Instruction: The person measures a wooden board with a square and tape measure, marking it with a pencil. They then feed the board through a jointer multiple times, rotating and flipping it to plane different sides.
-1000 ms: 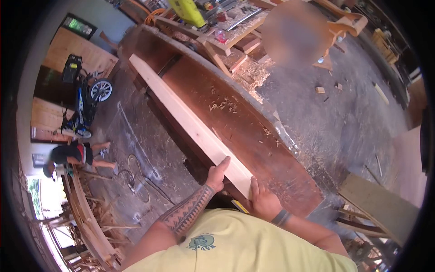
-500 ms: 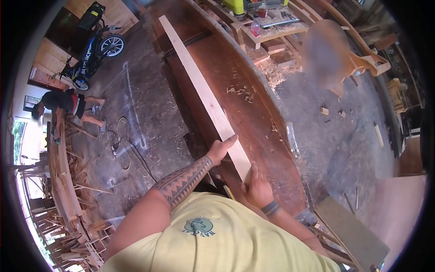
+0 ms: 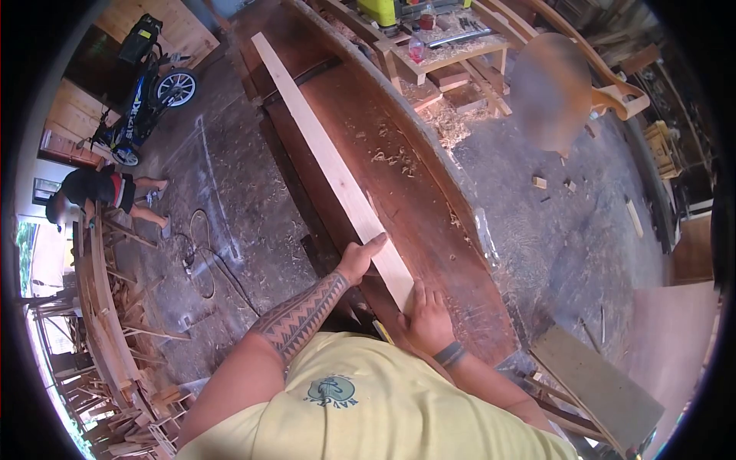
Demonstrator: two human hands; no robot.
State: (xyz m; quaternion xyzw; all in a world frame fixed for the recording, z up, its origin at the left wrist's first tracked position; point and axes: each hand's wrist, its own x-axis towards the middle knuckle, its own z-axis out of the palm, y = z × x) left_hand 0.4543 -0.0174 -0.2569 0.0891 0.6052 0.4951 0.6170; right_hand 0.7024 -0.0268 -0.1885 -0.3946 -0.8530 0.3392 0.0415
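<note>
A long, pale wooden board (image 3: 330, 165) lies lengthwise on a reddish-brown wooden bench top (image 3: 452, 284), stretching away from my body. My left hand (image 3: 359, 259) grips its left edge, thumb across the upper face and the other fingers hidden below. At the near end of the board, my right hand (image 3: 431, 320) holds the right side and corner, fingers pointing forward and thumb by the end. Something yellow (image 3: 382, 331), too small to name, shows beside my shirt.
Wood shavings (image 3: 395, 159) lie on the bench top. Beyond it stands a low wooden table (image 3: 452, 57) with tools and shavings. To the left are a motorcycle (image 3: 142, 107), a coiled cable (image 3: 201, 261) on the floor, and another person (image 3: 96, 188) bending over stacked timber. A flat panel (image 3: 594, 391) sits at lower right.
The view has shifted slightly, so the surroundings appear further left. Both hands stay on the board; the right hand's fingers have shifted a little at its near end.
</note>
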